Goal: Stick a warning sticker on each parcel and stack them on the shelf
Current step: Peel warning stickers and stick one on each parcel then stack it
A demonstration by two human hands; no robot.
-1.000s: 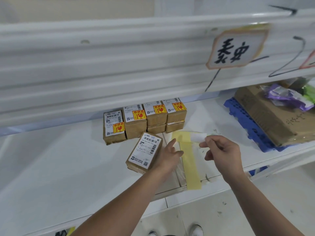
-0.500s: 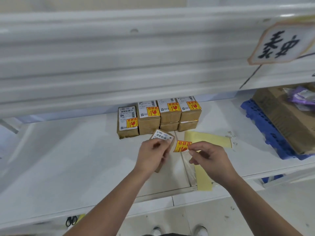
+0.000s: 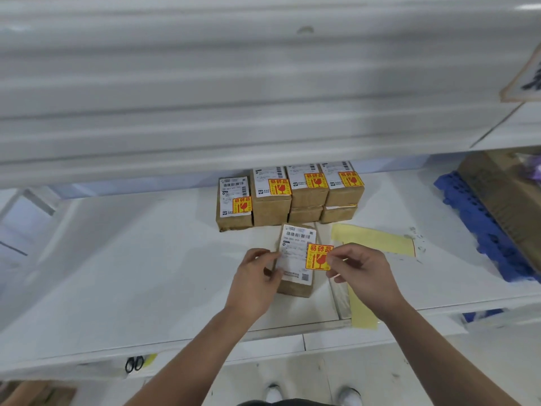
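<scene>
The likely light, stiff parcel (image 3: 295, 259) is gripped at its left edge by the left hand (image 3: 257, 276); the flimsy sticker (image 3: 318, 257) is pinched by the right hand (image 3: 363, 271).

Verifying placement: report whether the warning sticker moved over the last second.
Yes: the warning sticker moved left. It was right of the stacked parcels; now the right hand pinches it over the front parcel, before their third column.
</scene>
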